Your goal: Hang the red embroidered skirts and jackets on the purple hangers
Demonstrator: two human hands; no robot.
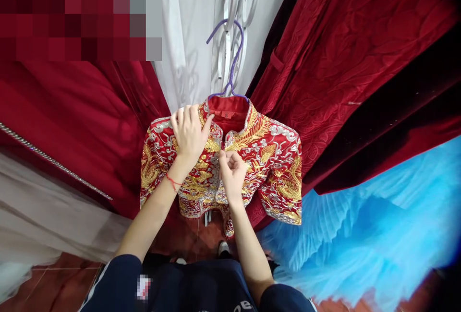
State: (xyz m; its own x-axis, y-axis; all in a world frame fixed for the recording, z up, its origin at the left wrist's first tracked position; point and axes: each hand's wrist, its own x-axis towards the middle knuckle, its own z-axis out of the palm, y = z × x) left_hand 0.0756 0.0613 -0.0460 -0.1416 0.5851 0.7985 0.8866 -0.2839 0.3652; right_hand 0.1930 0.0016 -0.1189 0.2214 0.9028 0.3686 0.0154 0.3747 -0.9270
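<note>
Head view: left hand [189, 132] spread flat, pressing jacket [273, 158] shoulder; right hand [232, 170] pinching front fastening. Best keeping fabric taut, hanger [230, 62] steady.

No legible text. Small label inside jacket collar [226, 114] too small to read; shirt print [242, 306] cut off.
</note>
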